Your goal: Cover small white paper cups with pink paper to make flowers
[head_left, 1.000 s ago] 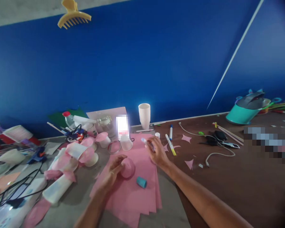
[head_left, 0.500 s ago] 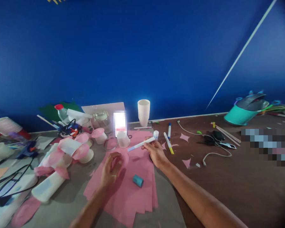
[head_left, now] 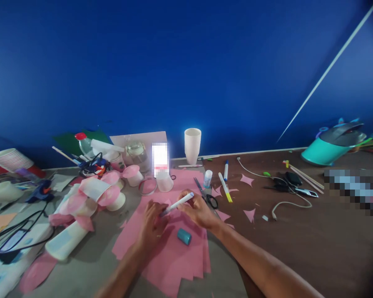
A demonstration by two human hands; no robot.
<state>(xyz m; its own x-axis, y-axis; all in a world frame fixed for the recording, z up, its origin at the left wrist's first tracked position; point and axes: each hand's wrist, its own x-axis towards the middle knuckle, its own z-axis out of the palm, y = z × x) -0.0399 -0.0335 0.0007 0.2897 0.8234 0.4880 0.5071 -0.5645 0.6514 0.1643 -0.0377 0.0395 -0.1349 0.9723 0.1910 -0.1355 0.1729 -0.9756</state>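
Observation:
My right hand (head_left: pixel 198 212) holds a white marker (head_left: pixel 178 203) slanted up to the right, its lower tip close to my left hand. My left hand (head_left: pixel 153 225) lies over a small pink round piece on the stack of pink paper sheets (head_left: pixel 174 256), with its fingers curled near the marker's tip. A small teal cap (head_left: pixel 184 236) rests on the pink paper just below the two hands. Black-handled scissors (head_left: pixel 206 195) lie just beyond my right hand.
Pink and white paper cups (head_left: pixel 96 194) and cables (head_left: pixel 15 236) crowd the left. A white cup stack (head_left: pixel 192 145) stands by the blue wall. Markers (head_left: pixel 225 187), pink scraps (head_left: pixel 248 214), a white cable (head_left: pixel 282 205) and a teal bowl (head_left: pixel 329 151) lie to the right.
My right hand has carried the marker down and left toward my left hand. The scissors and glue bottle beyond it are now uncovered. My left hand stayed on the pink piece.

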